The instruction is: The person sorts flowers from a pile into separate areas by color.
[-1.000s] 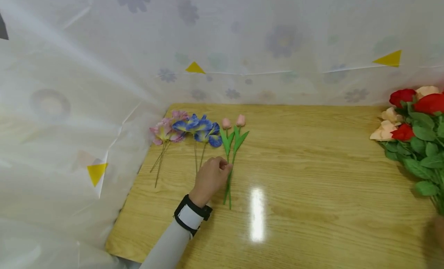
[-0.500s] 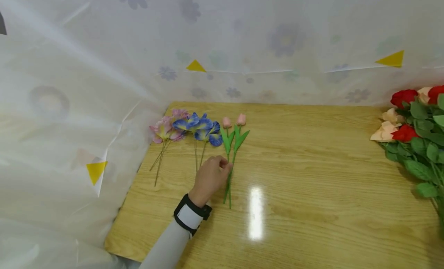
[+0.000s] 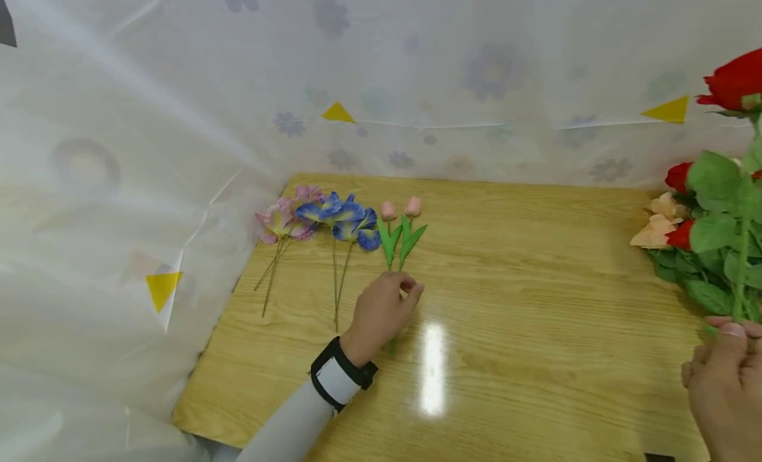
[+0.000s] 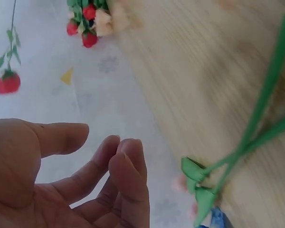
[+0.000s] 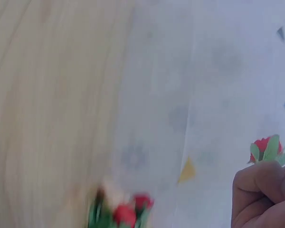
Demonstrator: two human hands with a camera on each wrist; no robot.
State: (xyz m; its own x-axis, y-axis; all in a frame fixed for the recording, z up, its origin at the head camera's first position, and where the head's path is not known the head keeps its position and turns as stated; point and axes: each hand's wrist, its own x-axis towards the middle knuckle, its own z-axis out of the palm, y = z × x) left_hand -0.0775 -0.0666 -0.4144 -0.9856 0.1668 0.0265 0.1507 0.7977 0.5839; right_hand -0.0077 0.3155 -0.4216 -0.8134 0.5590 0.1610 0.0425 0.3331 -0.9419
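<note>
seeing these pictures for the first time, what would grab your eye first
Probably the red rose held up by the right hand at the head view's right edge, before a bunch of red and peach roses. Next might come the vivid blue flowers on the table's left part, between pinkish flowers and two pink tulips.

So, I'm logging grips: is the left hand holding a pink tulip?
No, in the left wrist view the left hand holds nothing, with the tulips lying apart.
</note>
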